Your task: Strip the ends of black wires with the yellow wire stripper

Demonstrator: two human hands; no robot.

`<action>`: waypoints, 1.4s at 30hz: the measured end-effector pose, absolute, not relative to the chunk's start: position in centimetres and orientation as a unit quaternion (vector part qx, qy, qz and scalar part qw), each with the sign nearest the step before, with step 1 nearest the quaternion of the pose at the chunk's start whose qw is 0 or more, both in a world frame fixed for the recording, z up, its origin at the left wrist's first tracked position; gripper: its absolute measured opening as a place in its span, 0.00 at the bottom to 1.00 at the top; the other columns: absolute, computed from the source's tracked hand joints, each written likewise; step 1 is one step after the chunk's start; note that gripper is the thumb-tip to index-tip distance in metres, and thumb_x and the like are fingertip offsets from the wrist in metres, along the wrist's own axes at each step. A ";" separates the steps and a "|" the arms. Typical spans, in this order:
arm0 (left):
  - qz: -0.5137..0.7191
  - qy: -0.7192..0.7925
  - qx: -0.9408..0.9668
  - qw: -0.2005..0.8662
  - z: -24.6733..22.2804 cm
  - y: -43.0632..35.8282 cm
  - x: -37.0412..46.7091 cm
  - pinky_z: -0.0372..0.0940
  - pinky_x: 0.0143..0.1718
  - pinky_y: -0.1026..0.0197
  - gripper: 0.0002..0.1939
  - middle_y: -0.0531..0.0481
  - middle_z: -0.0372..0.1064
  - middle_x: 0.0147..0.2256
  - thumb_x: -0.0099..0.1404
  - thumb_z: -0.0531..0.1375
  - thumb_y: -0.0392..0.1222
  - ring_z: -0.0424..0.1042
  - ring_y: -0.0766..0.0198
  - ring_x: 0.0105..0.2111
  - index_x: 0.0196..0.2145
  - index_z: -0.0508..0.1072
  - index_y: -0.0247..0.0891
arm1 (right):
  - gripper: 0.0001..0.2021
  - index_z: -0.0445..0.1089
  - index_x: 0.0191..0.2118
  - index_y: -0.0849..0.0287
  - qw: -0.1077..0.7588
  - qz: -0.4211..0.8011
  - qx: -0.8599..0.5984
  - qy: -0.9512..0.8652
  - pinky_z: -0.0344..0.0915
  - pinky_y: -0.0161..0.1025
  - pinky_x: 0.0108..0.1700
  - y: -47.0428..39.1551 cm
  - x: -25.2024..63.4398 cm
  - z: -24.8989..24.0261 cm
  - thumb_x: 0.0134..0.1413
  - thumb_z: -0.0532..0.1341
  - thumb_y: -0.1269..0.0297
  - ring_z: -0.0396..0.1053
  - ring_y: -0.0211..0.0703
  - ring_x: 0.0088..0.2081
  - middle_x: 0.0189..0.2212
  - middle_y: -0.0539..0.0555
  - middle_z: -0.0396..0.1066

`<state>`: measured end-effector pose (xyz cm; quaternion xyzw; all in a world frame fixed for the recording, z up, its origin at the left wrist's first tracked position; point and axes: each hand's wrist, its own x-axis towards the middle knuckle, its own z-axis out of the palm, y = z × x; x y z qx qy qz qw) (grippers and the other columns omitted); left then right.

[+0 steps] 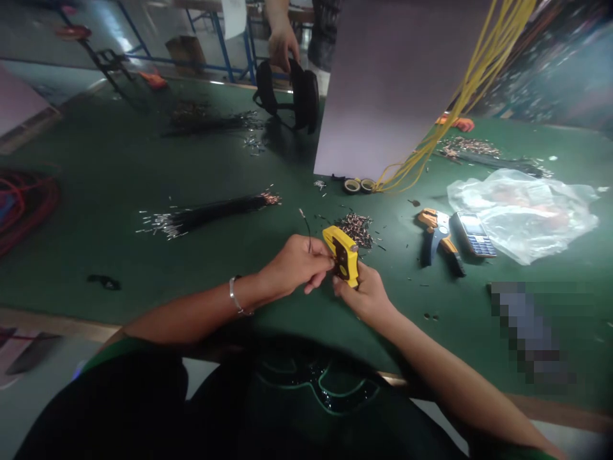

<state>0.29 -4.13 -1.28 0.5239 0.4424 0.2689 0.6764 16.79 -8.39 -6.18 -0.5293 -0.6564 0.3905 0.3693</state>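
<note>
A yellow and black wire stripper (345,259) is gripped in my right hand (366,292). My left hand (299,263) pinches a short black wire (306,225), whose pale metal tip sticks up above the fingers. The wire's other end is hidden at the stripper's jaws, so I cannot tell whether it is inside them. Just behind the tool lies a pile of small copper-coloured pieces (357,229). A bundle of black wires (215,214) rests to the left, with silvery tips at one end and bare copper at the other.
Right of my hands lie an orange and black hand tool (439,239), a keypad phone (475,233) and a clear plastic bag (531,211). Yellow wires (431,147) hang beside a pale panel (378,83), near two tape rolls (352,185). Across the table another person's hand (283,45) touches a black object (299,96).
</note>
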 end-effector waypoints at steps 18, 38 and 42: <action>0.259 0.451 0.482 0.705 -0.7 -4.2 0.6 0.49 0.10 0.69 0.12 0.59 0.60 0.09 0.56 0.53 0.25 0.54 0.76 0.07 0.19 0.66 0.35 | 0.13 0.65 0.28 0.59 0.398 0.589 -0.464 -0.528 0.62 0.37 0.22 -8.4 16.4 -6.4 0.49 0.64 0.55 0.63 0.37 0.18 0.16 0.48 0.66; 0.275 0.430 0.462 0.725 -1.4 -4.0 0.4 0.48 0.11 0.67 0.10 0.57 0.61 0.10 0.56 0.56 0.27 0.54 0.74 0.08 0.20 0.65 0.36 | 0.14 0.63 0.25 0.59 0.383 0.493 -0.514 -0.588 0.57 0.34 0.20 -8.5 16.7 -7.5 0.53 0.62 0.55 0.60 0.35 0.15 0.13 0.47 0.64; 0.273 0.424 0.465 0.727 -1.7 -3.7 0.4 0.49 0.11 0.68 0.10 0.57 0.61 0.10 0.58 0.56 0.28 0.54 0.75 0.08 0.21 0.66 0.35 | 0.15 0.63 0.24 0.58 0.390 0.488 -0.519 -0.583 0.57 0.34 0.20 -8.4 16.7 -7.4 0.53 0.61 0.54 0.59 0.35 0.15 0.12 0.47 0.63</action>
